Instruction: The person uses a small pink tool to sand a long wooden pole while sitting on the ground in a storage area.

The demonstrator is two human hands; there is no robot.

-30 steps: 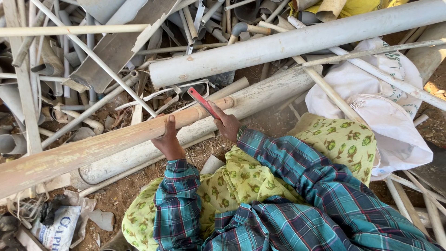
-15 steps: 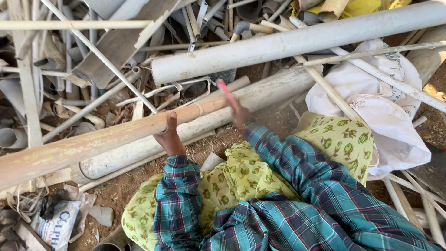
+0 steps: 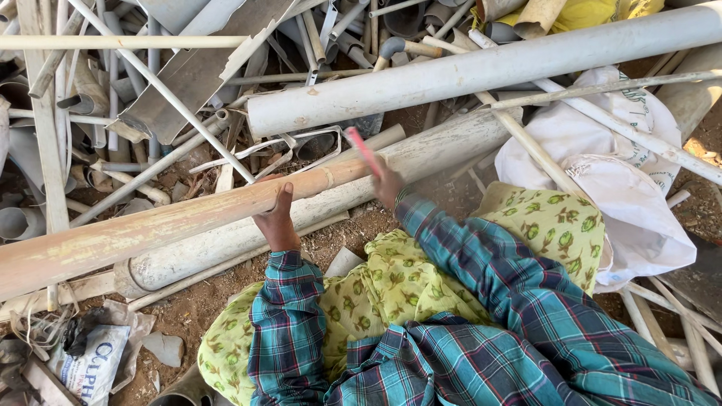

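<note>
Left hand (image 3: 277, 222) is pressed against the long tan pipe (image 3: 150, 229), thumb up over its near side, steadying it. That pipe slants from near left up to the middle of the pile. My right hand (image 3: 387, 184) is clenched around one red-handled tool (image 3: 362, 149), blurred, just above the pipe's far end. Two thick grey pipes lie beyond, one (image 3: 481, 71) far, one (image 3: 421, 154) just behind the tan pipe. One white sack (image 3: 602, 150) sits to the right.
</note>
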